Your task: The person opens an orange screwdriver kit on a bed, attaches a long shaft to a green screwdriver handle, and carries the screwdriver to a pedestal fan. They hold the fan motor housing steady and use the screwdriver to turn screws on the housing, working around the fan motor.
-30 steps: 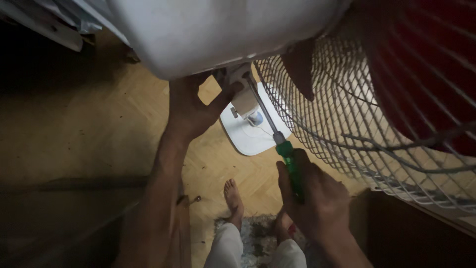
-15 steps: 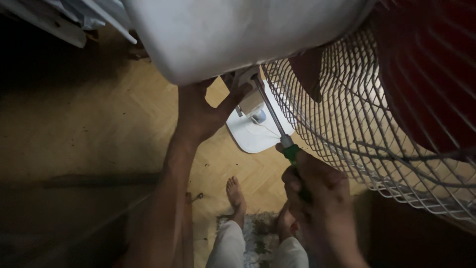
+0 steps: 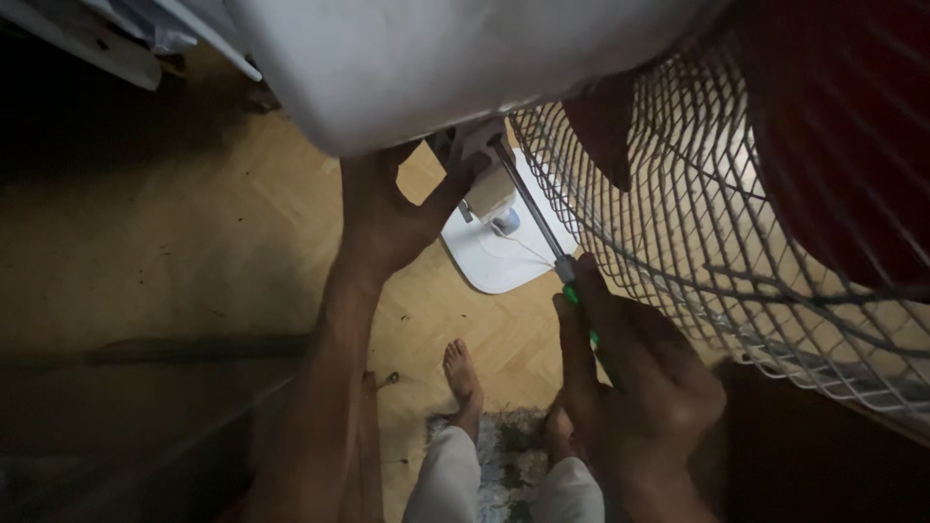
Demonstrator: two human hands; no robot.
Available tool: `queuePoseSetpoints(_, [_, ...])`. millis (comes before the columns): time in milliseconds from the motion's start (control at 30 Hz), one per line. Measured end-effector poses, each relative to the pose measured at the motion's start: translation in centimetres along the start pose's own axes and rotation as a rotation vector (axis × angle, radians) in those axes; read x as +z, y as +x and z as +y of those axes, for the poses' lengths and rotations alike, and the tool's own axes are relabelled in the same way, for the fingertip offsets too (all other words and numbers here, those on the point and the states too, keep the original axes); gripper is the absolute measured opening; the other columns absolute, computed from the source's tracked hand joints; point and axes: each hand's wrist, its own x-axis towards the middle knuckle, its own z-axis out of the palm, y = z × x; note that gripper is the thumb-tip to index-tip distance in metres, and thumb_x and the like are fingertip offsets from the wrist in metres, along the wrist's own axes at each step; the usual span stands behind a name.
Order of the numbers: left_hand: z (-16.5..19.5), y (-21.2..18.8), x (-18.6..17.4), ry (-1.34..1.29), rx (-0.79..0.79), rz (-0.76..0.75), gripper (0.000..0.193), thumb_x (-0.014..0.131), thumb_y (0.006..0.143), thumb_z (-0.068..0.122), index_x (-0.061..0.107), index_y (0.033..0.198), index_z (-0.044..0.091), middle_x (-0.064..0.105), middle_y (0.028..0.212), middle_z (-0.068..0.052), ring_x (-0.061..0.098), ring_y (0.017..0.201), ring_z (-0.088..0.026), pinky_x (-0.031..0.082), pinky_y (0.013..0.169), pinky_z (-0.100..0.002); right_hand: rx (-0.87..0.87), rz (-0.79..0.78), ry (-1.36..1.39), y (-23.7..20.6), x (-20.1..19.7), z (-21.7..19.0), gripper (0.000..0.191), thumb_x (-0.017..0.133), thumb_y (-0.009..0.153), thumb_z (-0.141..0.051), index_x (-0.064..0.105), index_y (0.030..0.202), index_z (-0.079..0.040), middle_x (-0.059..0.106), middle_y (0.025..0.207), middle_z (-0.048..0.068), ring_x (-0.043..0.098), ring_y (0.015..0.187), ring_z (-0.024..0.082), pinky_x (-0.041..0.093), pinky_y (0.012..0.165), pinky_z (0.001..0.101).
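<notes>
We take the white fan housing (image 3: 455, 68) as our landmark; it fills the top of the view. Just under its lower edge sits the small white joint piece (image 3: 477, 145) where the fan's neck meets the housing.

Our left hand (image 3: 387, 218) reaches up from below the housing. Its fingers (image 3: 363, 174) are curled loosely and run up out of sight under the housing's edge, while the thumb stretches across to press against the joint piece. We cannot tell how much of that piece the hand really has hold of, since the housing hides the fingertips.

Our right hand (image 3: 635, 373) sits well below the housing and to its right, closed in a full fist around the green handle of the screwdriver (image 3: 542, 237). Only a sliver of green shows between thumb and fingers. The metal shaft slants up and leftward from the fist, and its tip meets the joint piece right beneath the housing.

To the right of the housing spreads the wire fan guard (image 3: 736, 252), with the red blade (image 3: 843, 136) behind it; the right hand's knuckles lie just beside the mesh. Below the housing, down on the wooden floor (image 3: 194, 252), rests the white fan base (image 3: 499, 261). Further below we see our bare feet (image 3: 465, 378) on a small rug (image 3: 509, 465).
</notes>
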Motion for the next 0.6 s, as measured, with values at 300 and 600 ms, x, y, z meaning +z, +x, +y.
queuePoseSetpoints(300, [0.3,0.0,0.6,0.076,-0.036,0.006,0.051,0.09,0.089,0.022,0.066,0.128,-0.001,0.072,0.125,-0.015,0.073,0.122,-0.026,0.061,0.11,-0.042,1.212,-0.157,2.102,-1.4,-0.2,0.1,0.034,0.064,0.116,-0.016,0.061,0.125,0.017,0.062,0.077,0.009,0.039,0.049,0.011,0.029,0.037,0.0243])
queuePoseSetpoints(600, [0.3,0.6,0.8,-0.043,0.009,0.034,0.049,0.089,0.088,0.015,0.064,0.126,-0.003,0.07,0.125,-0.015,0.071,0.122,-0.025,0.058,0.112,-0.039,1.069,0.0,1.117,-0.5,0.6,-0.8,0.034,0.065,0.093,-0.006,0.069,0.124,0.007,0.07,0.088,0.009,0.037,0.046,0.003,0.026,0.039,0.0199])
